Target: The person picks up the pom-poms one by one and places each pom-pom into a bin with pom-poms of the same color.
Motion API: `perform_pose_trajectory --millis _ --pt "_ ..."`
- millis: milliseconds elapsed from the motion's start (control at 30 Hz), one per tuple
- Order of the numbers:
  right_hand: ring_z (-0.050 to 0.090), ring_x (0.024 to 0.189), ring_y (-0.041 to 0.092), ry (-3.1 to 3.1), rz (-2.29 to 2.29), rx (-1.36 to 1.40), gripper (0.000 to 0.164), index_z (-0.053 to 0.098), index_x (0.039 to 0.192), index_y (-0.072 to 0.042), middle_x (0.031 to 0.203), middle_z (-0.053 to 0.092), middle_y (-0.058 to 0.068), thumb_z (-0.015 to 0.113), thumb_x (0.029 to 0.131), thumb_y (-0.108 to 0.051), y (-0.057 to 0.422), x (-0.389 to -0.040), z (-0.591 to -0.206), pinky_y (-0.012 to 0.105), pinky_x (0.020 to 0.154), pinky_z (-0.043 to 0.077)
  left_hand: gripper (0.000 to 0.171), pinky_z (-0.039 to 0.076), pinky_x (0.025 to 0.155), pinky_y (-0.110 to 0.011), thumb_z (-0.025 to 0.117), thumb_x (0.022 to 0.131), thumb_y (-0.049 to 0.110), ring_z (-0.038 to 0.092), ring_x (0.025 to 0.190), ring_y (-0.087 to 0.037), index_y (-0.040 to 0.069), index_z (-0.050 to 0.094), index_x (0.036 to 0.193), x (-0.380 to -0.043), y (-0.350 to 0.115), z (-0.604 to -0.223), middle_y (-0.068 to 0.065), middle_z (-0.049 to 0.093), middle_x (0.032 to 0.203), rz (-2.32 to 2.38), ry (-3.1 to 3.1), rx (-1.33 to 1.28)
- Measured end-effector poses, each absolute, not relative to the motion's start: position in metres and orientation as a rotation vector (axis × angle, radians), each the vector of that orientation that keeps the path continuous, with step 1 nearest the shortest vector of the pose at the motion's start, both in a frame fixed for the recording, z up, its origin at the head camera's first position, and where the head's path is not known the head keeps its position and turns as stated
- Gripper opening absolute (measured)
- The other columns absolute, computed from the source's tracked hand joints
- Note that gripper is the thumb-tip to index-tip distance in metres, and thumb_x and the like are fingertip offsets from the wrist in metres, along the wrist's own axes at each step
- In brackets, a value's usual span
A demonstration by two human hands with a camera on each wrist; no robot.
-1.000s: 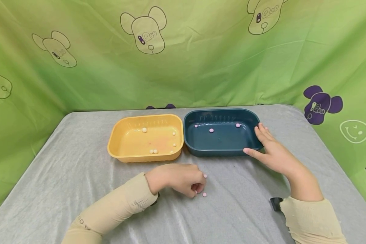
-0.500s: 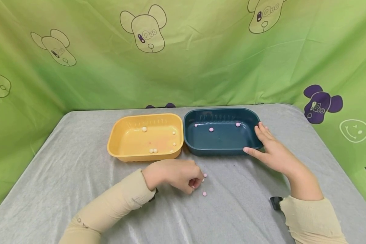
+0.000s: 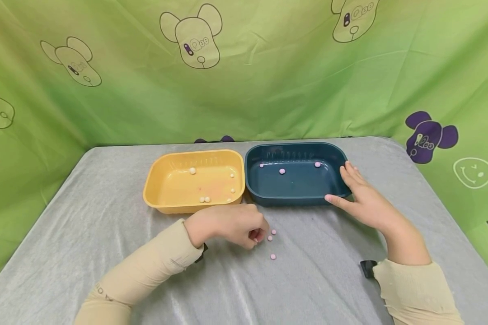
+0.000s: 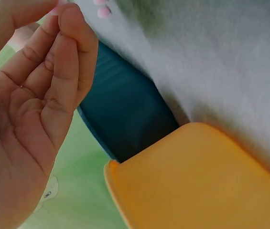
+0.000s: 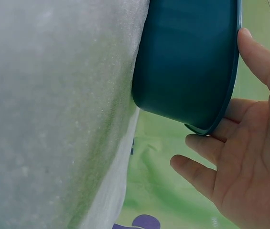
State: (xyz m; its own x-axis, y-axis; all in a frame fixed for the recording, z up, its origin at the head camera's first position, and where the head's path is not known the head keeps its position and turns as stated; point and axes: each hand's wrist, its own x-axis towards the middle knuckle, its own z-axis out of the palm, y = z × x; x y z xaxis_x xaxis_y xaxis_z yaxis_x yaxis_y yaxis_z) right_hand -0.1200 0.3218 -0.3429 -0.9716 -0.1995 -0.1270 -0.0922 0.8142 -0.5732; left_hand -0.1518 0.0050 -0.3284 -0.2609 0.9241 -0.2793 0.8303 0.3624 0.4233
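My left hand (image 3: 236,224) pinches a small pink ball (image 4: 58,7) between thumb and forefinger, over the cloth in front of the yellow basin (image 3: 156,208). Right beside its fingertips lie two pink balls (image 3: 270,238), and a third pink ball (image 3: 273,257) is nearer the front. My right hand (image 3: 363,203) rests at the right end of the dark blue basin (image 3: 293,199), its fingers extended along the side and its thumb on the front rim. Three pink balls (image 3: 282,171) sit inside that basin. Several white balls (image 3: 193,170) are scattered in the yellow one.
Both basins stand side by side at the back of a table covered with grey cloth (image 3: 309,280). Behind and around it hangs a green curtain (image 3: 260,104) printed with cartoon heads.
My left hand has drawn back a little toward the yellow basin with the pinched ball, uncovering a pink ball on the cloth. The right hand stays at the blue basin.
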Motion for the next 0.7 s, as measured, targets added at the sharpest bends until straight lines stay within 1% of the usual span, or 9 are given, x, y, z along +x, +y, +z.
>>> perform_pose_trajectory --millis 200,367,533,700 --pt "-0.012 0.150 0.047 2.820 -0.865 -0.232 0.095 0.001 0.156 0.005 0.163 -0.016 0.023 0.058 0.098 -0.045 0.322 -0.121 -0.343 0.067 0.119 0.002 0.014 0.040 0.058 -0.014 0.067 0.085 0.006 0.050 0.064 -0.004 0.017 0.064 0.077 -0.154 0.004 -0.321 0.008 0.057 0.070 0.254 2.169 1.510" --pt "-0.011 0.151 0.046 2.814 -0.862 -0.222 0.097 0.001 0.156 0.005 0.164 -0.016 0.020 0.057 0.098 -0.048 0.322 -0.120 -0.342 0.067 0.118 0.003 0.014 0.040 0.058 -0.013 0.065 0.086 0.004 0.049 0.063 -0.005 0.016 0.064 0.078 -0.156 0.004 -0.312 0.007 0.056 0.070 0.247 2.173 1.487" --pt "-0.011 0.151 0.046 2.813 -0.867 -0.223 0.097 0.001 0.156 0.005 0.163 -0.016 0.021 0.057 0.098 -0.048 0.322 -0.120 -0.342 0.068 0.118 0.003 0.016 0.038 0.056 -0.014 0.063 0.085 0.000 0.048 0.061 -0.007 0.014 0.063 0.076 -0.157 0.005 -0.305 0.006 0.055 0.068 0.247 2.187 1.486" --pt "-0.011 0.150 0.047 2.817 -0.870 -0.231 0.096 0.002 0.156 0.005 0.163 -0.016 0.022 0.057 0.098 -0.048 0.322 -0.120 -0.343 0.067 0.118 0.003 0.018 0.038 0.056 -0.014 0.061 0.085 -0.001 0.048 0.061 -0.007 0.014 0.062 0.074 -0.160 0.006 -0.301 0.006 0.054 0.067 0.257 2.196 1.502"
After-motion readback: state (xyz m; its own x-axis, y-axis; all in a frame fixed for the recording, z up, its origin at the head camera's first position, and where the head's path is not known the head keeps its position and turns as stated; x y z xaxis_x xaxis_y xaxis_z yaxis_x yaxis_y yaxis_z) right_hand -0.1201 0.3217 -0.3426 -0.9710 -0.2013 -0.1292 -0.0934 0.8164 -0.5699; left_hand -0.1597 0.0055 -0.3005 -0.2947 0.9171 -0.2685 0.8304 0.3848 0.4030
